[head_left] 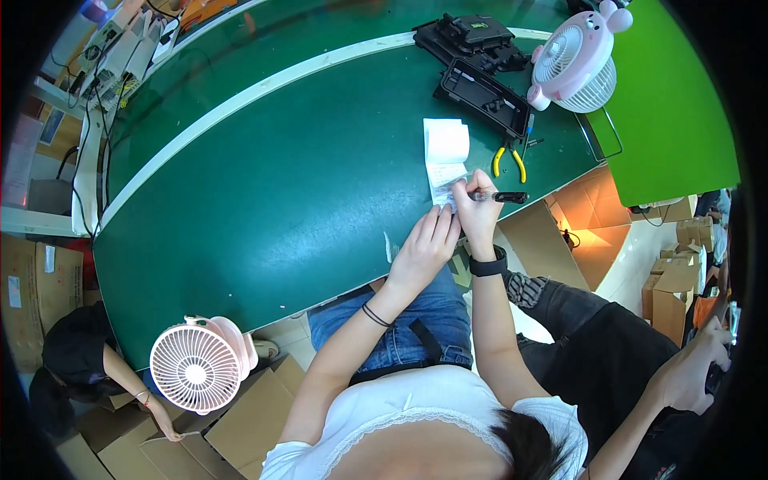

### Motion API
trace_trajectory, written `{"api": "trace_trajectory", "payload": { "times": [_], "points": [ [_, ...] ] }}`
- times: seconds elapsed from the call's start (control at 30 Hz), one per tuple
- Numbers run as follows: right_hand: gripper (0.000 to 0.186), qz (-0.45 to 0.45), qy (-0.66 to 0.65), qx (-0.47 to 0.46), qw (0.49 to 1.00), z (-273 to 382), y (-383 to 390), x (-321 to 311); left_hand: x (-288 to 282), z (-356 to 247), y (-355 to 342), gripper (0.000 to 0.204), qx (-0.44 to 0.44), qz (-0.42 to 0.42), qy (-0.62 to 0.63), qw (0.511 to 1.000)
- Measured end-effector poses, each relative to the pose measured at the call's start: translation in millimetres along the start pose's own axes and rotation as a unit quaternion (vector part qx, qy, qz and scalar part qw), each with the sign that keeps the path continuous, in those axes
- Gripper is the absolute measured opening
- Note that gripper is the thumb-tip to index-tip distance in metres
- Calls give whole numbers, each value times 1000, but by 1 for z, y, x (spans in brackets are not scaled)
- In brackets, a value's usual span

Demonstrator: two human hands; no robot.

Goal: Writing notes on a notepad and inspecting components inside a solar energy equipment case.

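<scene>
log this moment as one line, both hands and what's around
right hand: holding black pen at notepad | left hand: at notepad's near edge | nearby: yellow-handled pliers, black tray | surface: green table

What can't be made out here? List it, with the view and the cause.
All in the head view:
- Writing on the notepad: too small, partly covered by the right hand.
- Tip of the black pen: lost among that hand's fingers.
- Small pieces in the black tray: too small and dark.
- Item at the co-worker's hand: lost in the dark rim.
</scene>
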State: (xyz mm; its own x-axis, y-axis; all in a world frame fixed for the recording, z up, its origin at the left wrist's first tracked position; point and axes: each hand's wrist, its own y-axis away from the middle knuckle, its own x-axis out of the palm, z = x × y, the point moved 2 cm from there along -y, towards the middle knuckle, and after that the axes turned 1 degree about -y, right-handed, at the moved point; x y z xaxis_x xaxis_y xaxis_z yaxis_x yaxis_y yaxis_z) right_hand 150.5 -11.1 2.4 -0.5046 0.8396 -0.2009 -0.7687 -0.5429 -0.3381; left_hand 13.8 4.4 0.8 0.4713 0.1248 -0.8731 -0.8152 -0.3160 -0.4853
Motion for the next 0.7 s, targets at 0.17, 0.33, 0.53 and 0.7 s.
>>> {"api": "trace_trajectory", "payload": {
  "times": [0.17, 0.33, 0.53, 0.7],
  "points": [
    [27, 7, 31, -21, 999, 0, 0, -1, -2, 0, -1, 38, 2, 5, -2, 1000],
    [26, -3, 22, -10, 1000, 2, 0, -1, -3, 0, -2, 38, 4, 7, -4, 1000],
    [26, 0, 28, -10, 1000, -2, -1, -2, -1, 0, -1, 38, 1, 6, 0, 1000],
    [25, 6, 37, -2, 999, -2, 0, -2, -1, 0, -1, 38, 0, 6, 7, 1000]
  ]
}}
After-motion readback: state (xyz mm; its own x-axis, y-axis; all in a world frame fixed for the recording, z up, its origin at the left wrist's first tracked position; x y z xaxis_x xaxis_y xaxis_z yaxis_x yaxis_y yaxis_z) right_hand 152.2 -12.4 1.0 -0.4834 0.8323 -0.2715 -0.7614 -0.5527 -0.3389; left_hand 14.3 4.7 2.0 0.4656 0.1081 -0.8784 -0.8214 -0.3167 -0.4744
